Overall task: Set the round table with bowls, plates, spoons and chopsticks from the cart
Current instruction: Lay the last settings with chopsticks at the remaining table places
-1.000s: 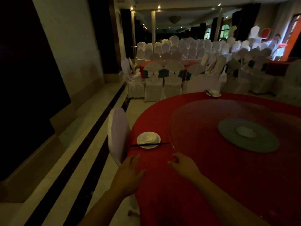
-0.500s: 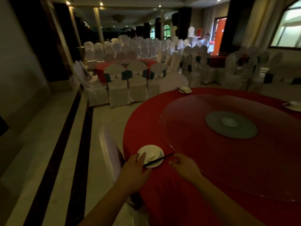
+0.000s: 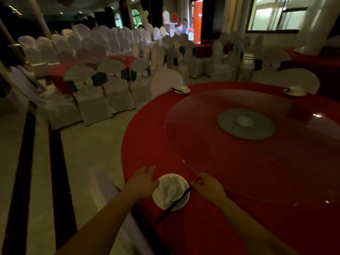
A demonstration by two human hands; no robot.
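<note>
A white plate (image 3: 182,198) sits near the front edge of the round table (image 3: 230,181), which wears a red cloth. On the plate lies a small bowl with a white spoon (image 3: 170,193). Black chopsticks (image 3: 173,204) lie slanted across the plate's right side. My right hand (image 3: 209,186) pinches their far end. My left hand (image 3: 142,183) rests against the plate's left rim, fingers spread. Two more settings stand at the far edge, one (image 3: 182,89) to the left and one (image 3: 296,90) to the right.
A glass turntable (image 3: 211,153) with a grey hub (image 3: 245,123) covers the table's middle. A white-covered chair (image 3: 110,196) stands below my left arm. Rows of white-covered chairs (image 3: 103,92) and another red table (image 3: 60,70) fill the room beyond.
My view has swung right and closer to the plate. My left hand has come up against the plate's rim, and my right hand has closed on the chopsticks' end, which now lie more steeply slanted.
</note>
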